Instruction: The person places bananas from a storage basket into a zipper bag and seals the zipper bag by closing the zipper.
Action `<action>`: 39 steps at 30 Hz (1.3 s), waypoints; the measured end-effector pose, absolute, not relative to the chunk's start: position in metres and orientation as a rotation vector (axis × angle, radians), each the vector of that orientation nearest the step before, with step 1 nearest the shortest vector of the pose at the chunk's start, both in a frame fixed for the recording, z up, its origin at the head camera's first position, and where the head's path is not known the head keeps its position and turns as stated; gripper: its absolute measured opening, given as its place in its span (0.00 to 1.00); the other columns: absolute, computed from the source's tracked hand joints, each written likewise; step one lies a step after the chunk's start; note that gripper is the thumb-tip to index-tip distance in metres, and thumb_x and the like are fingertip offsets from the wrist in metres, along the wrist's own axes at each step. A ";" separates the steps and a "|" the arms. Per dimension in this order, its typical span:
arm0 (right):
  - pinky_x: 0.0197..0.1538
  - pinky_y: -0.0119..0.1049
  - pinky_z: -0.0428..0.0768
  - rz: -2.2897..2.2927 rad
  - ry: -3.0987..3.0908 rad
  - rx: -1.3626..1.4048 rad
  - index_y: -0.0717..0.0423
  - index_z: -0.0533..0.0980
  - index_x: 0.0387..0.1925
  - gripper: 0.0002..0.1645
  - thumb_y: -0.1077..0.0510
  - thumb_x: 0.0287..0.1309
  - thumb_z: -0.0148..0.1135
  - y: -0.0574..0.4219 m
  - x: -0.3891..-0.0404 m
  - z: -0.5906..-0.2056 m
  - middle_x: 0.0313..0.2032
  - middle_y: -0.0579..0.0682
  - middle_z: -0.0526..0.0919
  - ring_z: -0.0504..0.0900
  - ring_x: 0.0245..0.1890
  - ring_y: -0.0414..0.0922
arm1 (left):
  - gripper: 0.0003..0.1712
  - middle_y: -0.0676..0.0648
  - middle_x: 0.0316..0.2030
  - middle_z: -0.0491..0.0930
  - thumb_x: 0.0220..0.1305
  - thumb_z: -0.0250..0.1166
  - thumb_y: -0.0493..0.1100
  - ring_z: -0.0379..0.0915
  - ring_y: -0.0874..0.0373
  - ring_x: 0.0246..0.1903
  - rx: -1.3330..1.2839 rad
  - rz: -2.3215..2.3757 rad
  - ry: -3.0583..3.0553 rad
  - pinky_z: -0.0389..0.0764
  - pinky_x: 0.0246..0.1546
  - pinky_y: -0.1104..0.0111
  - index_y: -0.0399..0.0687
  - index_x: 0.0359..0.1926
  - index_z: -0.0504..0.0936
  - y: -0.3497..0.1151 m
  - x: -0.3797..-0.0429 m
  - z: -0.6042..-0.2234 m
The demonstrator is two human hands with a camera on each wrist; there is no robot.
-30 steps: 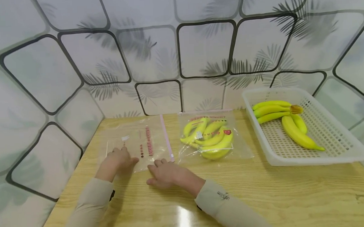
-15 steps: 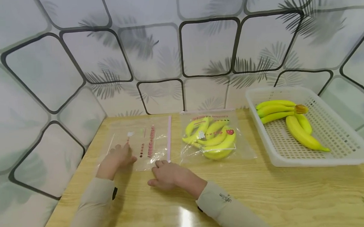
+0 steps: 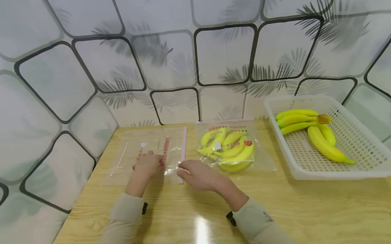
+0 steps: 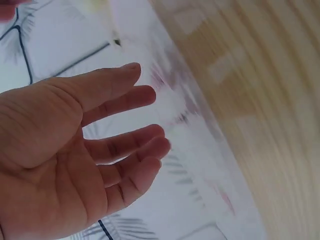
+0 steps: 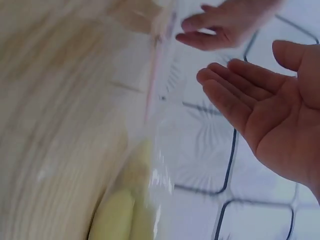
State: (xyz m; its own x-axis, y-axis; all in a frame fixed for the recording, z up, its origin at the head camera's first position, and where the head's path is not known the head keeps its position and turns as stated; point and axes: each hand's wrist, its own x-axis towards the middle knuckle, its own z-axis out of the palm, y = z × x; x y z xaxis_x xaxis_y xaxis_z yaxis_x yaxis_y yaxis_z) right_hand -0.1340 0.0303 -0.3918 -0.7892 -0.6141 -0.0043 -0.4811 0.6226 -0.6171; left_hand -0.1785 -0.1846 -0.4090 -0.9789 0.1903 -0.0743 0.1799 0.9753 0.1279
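One flat zip bag (image 3: 165, 148) lies on the worktop (image 3: 299, 211) in the head view, the left hand (image 3: 147, 167) over it and the right hand (image 3: 200, 175) by its pink edge (image 3: 184, 140); a banana-filled bag (image 3: 262, 161) (also red-printed) lies just beside, near the white basket (image 3: 339, 173). The left wrist view shows that hand released, fingers (image 4: 125, 141) slightly bent; the right wrist view shows the other released, nearly straight.

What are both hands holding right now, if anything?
Left hand: open, holding nothing, above the flat bag.
Right hand: open, holding nothing, near that bag's pink edge.
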 end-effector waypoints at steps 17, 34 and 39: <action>0.49 0.46 0.78 -1.594 2.678 -0.331 0.61 0.78 0.53 0.19 0.53 0.73 0.51 0.127 -0.164 -0.381 0.46 0.57 0.83 0.81 0.47 0.55 | 0.17 0.40 0.31 0.83 0.57 0.72 0.49 0.81 0.47 0.32 -0.082 0.244 3.030 0.83 0.31 0.56 0.38 0.27 0.82 -0.099 -0.186 -0.416; 0.43 0.41 0.78 -1.641 2.627 -0.323 0.61 0.78 0.51 0.16 0.55 0.73 0.51 0.133 -0.168 -0.384 0.43 0.60 0.83 0.81 0.45 0.56 | 0.12 0.34 0.37 0.84 0.67 0.53 0.32 0.83 0.40 0.36 -0.093 0.307 3.058 0.83 0.30 0.49 0.36 0.36 0.84 -0.108 -0.188 -0.414; 0.44 0.40 0.79 -1.637 2.595 -0.332 0.61 0.78 0.51 0.16 0.55 0.73 0.51 0.130 -0.170 -0.385 0.44 0.60 0.83 0.82 0.46 0.57 | 0.11 0.35 0.34 0.84 0.65 0.54 0.31 0.82 0.45 0.31 -0.109 0.386 3.061 0.82 0.27 0.51 0.34 0.33 0.83 -0.112 -0.189 -0.410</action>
State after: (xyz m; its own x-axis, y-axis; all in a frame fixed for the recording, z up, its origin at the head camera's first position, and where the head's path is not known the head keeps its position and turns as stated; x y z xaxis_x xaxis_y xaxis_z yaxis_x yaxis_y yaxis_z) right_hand -0.1695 0.1297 -0.3848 -0.9753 -0.2102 0.0677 -0.1517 0.4146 -0.8973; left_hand -0.1888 -0.1119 -0.4101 -0.9960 -0.0635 -0.0623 -0.0770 0.9662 0.2460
